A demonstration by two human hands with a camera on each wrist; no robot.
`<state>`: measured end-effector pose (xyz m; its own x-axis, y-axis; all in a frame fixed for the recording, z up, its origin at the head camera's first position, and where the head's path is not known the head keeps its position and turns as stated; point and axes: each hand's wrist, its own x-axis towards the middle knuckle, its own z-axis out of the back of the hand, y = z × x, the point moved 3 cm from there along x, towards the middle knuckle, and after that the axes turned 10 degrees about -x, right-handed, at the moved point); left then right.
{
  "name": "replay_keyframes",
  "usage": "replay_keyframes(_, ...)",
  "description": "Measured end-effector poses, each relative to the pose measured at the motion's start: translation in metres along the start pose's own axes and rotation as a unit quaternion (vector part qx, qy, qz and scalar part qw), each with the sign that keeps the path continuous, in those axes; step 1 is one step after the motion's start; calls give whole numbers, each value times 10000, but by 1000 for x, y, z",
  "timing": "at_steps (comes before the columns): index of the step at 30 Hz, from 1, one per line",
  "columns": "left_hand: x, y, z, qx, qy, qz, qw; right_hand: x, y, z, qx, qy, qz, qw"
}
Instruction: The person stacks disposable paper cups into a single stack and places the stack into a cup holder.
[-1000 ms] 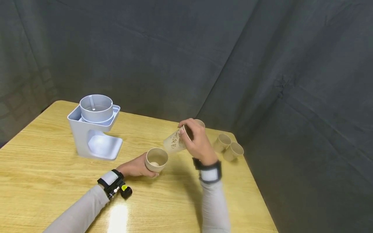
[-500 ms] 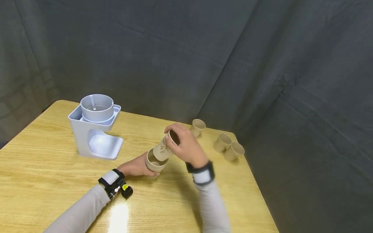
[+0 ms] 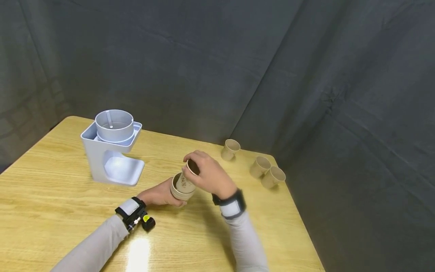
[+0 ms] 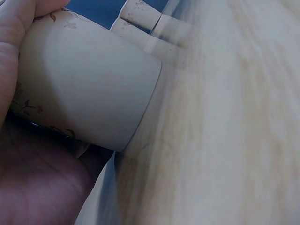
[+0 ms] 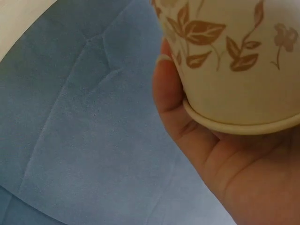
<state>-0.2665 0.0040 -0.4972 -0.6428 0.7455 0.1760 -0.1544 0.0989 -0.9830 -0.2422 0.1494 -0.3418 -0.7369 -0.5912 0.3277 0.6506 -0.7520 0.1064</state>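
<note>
My left hand point(image 3: 162, 194) grips a small stack of beige paper cups point(image 3: 182, 195), tilted with the mouth up, near the middle of the table. In the left wrist view, the outer paper cup point(image 4: 89, 79) has a small floral print and lies between the fingers and palm. My right hand point(image 3: 212, 174) holds another paper cup point(image 3: 185, 184) by its rim. That cup's lower part sits inside the stack's mouth, so its base is hidden. In the right wrist view, brown leaves decorate the held paper cup point(image 5: 243, 84), its rim against my hand.
A pale blue-white plastic stand point(image 3: 96, 158) with a round container point(image 3: 114, 126) on top stands at the left. One paper cup point(image 3: 230, 150) is near the back edge. Two paper cups, one behind point(image 3: 259, 167) and one in front point(image 3: 273, 177), stand by the right edge. Dark cloth point(image 3: 190, 68) hangs behind.
My right hand has moved left and down, bringing its paper cup from beside the stack into the stack's mouth. My left hand keeps its grip in about the same place.
</note>
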Motion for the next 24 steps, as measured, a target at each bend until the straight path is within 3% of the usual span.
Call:
replay_keyframes(7, 0, -1, 0, 32, -21, 21, 10000, 0, 4, 0, -170, 256, 9, 9995)
replay_keyframes(15, -1, -2, 2, -95, 238, -24, 9997, 0, 12, -3, -254, 679, 97, 9973)
replay_keyframes(24, -1, -2, 3, 238, 128, -71, 9996, 2, 17, -12, -481, 837, 312, 9948)
